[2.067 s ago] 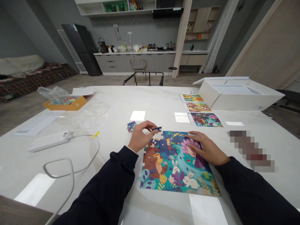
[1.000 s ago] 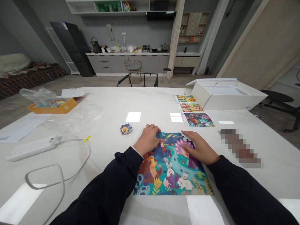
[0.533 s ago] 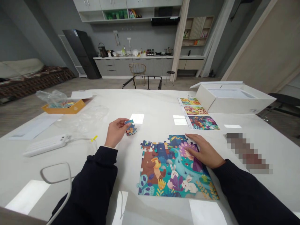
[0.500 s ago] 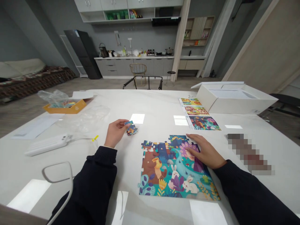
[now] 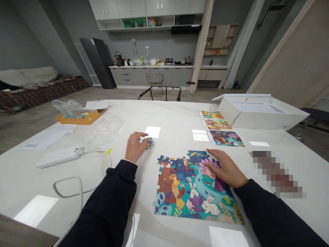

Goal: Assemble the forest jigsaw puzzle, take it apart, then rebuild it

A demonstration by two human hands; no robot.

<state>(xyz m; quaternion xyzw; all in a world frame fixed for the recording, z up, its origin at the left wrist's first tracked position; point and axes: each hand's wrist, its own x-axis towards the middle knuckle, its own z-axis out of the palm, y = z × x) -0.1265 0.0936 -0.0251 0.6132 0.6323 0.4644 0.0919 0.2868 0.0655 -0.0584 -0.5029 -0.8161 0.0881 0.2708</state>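
A partly assembled jigsaw puzzle [image 5: 190, 188] with a bear, rabbits and a peacock lies on the white table. Its top edge is uneven, with gaps. My right hand [image 5: 226, 168] rests on the puzzle's upper right part, fingers spread over the peacock. Up and to the left of the puzzle, my left hand [image 5: 136, 145] is beside a small pile of loose pieces [image 5: 149, 143]. Its thumb and index finger are apart at the pile's left side, and the other fingers are curled. No piece shows lifted between them.
Picture sheets [image 5: 226, 138] lie behind the puzzle, beside a white box [image 5: 257, 118]. At the left are an orange tray [image 5: 79, 120] with pieces, clear plastic [image 5: 108, 127], a paper, and a white power strip [image 5: 60, 156] with its cable. A blurred item lies far right.
My left hand has let go of the piece it held up and is now lower, beside the pile. My right hand stays on the puzzle. The view has shifted slightly.
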